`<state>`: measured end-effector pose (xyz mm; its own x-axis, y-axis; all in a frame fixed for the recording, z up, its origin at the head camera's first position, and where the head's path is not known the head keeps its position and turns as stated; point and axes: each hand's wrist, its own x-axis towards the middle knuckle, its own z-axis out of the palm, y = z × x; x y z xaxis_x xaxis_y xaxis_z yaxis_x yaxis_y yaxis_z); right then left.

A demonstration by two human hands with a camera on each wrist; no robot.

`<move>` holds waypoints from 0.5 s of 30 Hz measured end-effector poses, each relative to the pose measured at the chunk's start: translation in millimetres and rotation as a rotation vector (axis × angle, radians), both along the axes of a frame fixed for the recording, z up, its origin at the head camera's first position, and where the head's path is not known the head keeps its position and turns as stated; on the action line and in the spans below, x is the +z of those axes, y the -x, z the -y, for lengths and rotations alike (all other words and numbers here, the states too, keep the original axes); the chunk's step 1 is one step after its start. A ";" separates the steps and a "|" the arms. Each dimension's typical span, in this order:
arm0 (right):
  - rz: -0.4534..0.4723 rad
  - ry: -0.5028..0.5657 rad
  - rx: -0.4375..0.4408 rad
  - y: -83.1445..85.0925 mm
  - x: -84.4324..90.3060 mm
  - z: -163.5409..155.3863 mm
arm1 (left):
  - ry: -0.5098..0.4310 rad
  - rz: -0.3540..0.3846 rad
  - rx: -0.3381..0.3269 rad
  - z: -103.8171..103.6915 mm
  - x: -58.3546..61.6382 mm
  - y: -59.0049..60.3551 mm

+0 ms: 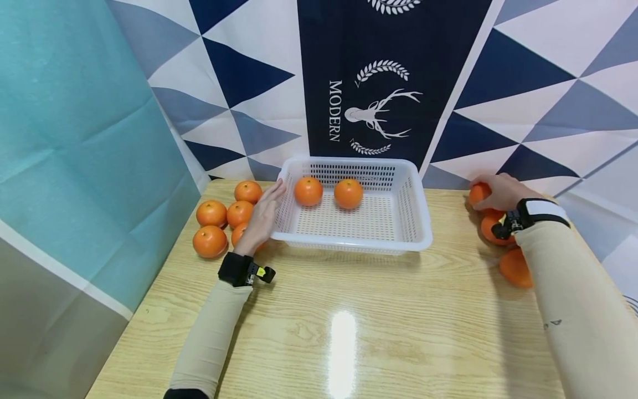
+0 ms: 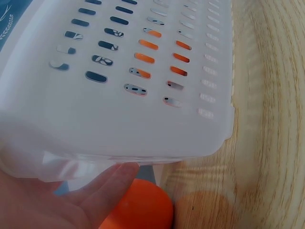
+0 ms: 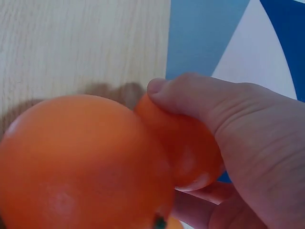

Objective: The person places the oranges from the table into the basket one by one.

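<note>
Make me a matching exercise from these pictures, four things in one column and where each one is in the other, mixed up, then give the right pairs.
Things:
1. left hand
2. right hand
3. white basket
4. cluster of oranges

Places or states:
A. middle of the wooden table, two oranges inside
B. grip curled round an orange at the table's right edge
C. flat against the basket's left wall
D. on the table left of the basket

Pairs: 1-C, 2-B, 3-A, 4-D
</note>
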<state>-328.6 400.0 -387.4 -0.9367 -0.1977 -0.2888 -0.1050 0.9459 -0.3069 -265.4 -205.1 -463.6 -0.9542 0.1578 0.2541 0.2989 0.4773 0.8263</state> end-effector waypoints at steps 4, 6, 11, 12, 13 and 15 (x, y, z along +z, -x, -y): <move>-0.050 -0.014 0.024 1.4 6.7 1.1 | 0.014 0.007 0.009 -0.7 -1.0 -0.5; -0.084 -0.035 0.048 2.3 11.9 2.5 | 0.013 0.009 0.011 -2.2 3.3 -3.8; -0.123 -0.071 0.080 3.5 31.7 8.1 | 0.001 0.007 0.003 -5.1 13.9 -11.7; -0.127 -0.078 0.081 3.1 36.3 9.6 | -0.001 0.008 0.006 -4.8 13.4 -11.6; -0.132 -0.088 0.086 2.9 40.6 11.1 | -0.008 0.013 0.000 -4.9 13.8 -11.7; -0.134 -0.099 0.086 1.8 49.6 14.4 | -0.010 0.016 0.003 -3.6 10.1 -8.9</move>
<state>-330.4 385.6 -337.8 -0.9489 -0.2557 -0.1849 -0.2206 0.9565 -0.1907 -256.5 -201.5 -453.5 -0.9586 0.1520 0.2407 0.2844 0.4696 0.8358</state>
